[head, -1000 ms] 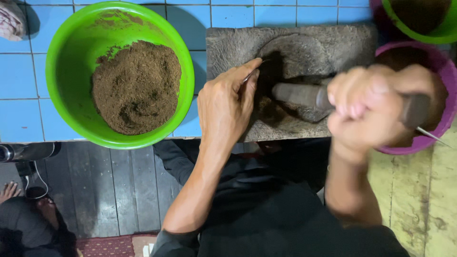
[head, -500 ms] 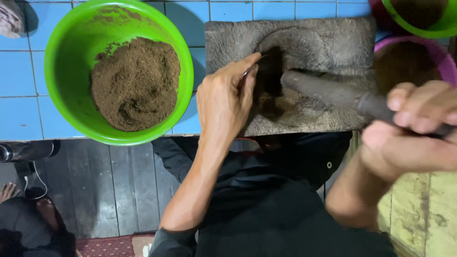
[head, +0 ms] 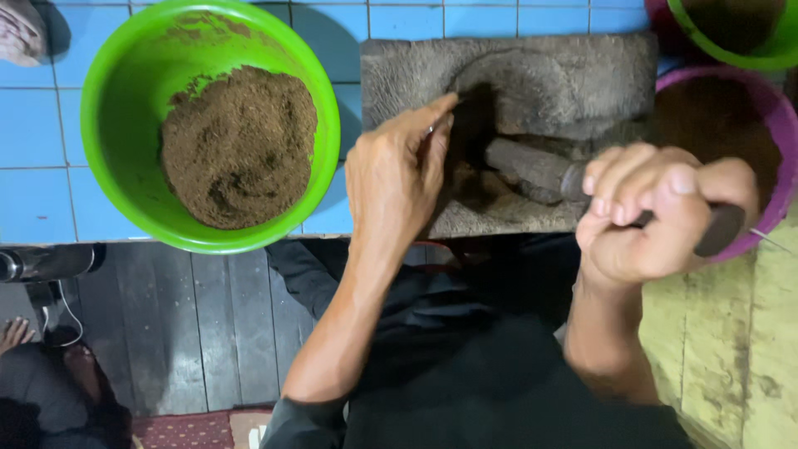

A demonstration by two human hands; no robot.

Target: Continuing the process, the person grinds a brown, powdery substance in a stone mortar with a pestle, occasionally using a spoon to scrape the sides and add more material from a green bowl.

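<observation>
Right hand (head: 657, 220) grips pestle (head: 532, 170); left hand (head: 397, 179) open, perhaps touching grinding stone (head: 565, 75) on blue tiles (head: 37, 133).

Bowl (head: 125, 150) left of grinding stone (head: 582, 75)

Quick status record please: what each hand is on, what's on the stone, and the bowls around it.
left hand: fingers at the hollow of the grinding stone, on the dark paste
right hand: closed round the stone pestle, tip lying in the hollow
green bowl: left of stone, holds brown ground powder
purple bowl: right of stone, dark contents
surface: blue tiles
</observation>
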